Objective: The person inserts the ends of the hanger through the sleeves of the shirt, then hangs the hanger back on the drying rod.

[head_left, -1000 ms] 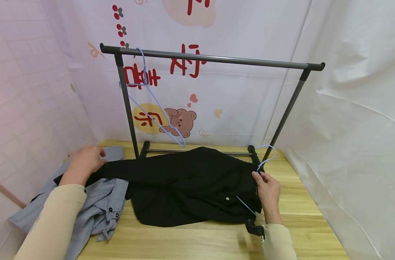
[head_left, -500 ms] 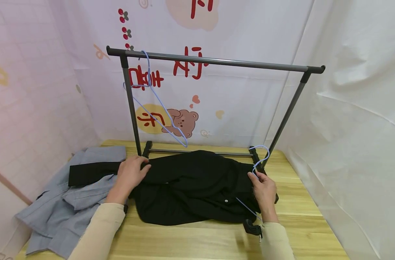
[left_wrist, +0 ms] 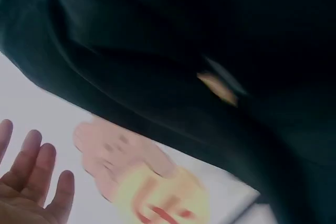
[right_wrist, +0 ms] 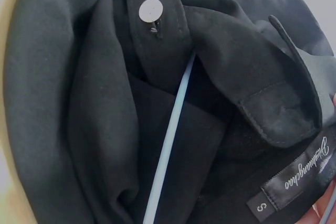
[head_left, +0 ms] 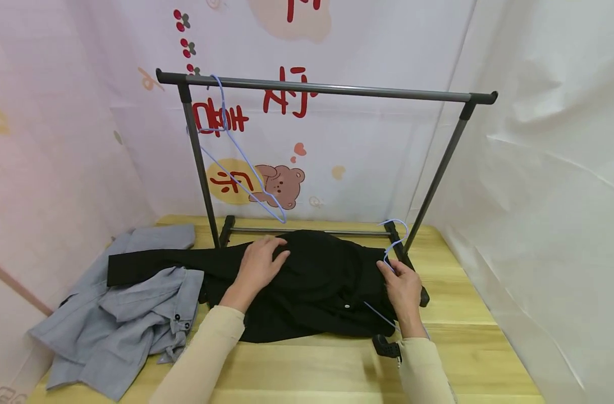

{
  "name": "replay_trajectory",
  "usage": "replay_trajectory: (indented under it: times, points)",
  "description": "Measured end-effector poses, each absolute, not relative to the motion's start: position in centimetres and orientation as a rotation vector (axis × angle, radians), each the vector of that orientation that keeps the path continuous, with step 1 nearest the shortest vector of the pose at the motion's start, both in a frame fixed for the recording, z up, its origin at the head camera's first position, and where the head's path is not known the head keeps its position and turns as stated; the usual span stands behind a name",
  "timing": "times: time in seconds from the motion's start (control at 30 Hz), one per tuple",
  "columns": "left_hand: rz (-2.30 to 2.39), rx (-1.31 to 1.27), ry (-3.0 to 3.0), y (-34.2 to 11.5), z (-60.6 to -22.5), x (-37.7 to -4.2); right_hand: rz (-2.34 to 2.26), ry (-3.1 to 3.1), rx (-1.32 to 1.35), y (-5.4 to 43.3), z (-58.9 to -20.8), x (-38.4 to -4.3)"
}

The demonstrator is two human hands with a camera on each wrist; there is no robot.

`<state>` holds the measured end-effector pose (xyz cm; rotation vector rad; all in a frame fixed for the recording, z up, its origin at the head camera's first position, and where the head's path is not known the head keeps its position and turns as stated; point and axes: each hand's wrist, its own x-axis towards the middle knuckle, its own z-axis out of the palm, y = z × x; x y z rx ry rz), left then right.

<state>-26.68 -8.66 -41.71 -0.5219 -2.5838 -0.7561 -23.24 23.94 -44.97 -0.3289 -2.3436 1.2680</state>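
Observation:
A black shirt (head_left: 317,280) lies spread across the table, one sleeve reaching left over a grey shirt (head_left: 130,325). My left hand (head_left: 258,266) is over the black shirt's far edge; in the left wrist view its fingers (left_wrist: 44,166) are extended beside the cloth. With thumb and fingers, my right hand (head_left: 404,289) pinches a blue wire hanger (head_left: 406,231) just below its hook, at the collar end. The right wrist view shows the hanger's bar running into the shirt, near a white button (right_wrist: 151,10) and a collar label (right_wrist: 291,182). The rest of the hanger is hidden inside.
A dark metal clothes rack (head_left: 317,88) stands behind the shirt, its feet on the wooden table (head_left: 297,370). Another blue hanger (head_left: 243,154) hangs from the rack's left end. Printed cloth hangs behind, with white cloth at the right.
My left hand has moved right, from the sleeve end over the grey shirt to the black shirt's body. My right hand keeps its pinch on the hanger, nearly in place.

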Motion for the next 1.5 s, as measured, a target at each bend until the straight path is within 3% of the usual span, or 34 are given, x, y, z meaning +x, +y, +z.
replay_trajectory:
  times: [0.3,0.57,0.77,1.17,1.5]
  points:
    - [-0.602,-0.789,-2.752,0.0,-39.8,-32.5,1.247,-2.449,-0.110,22.9,-45.2,-24.1]
    - [-0.678,-0.746,-3.120,-0.5,-40.2,-34.5,1.287,-2.475,0.032,23.5,-44.8,-24.5]
    - [-0.797,-0.834,-2.914,-2.0,-40.6,-33.9,1.330,-2.488,-0.014,23.6,-44.8,-25.0]
    - [-0.828,-0.729,-2.751,-4.3,-41.7,-30.7,1.359,-2.419,-0.052,24.1,-44.6,-26.0]
    - [-0.949,-0.527,-2.729,-5.4,-42.1,-27.2,1.119,-2.454,0.076,22.7,-43.9,-26.2]
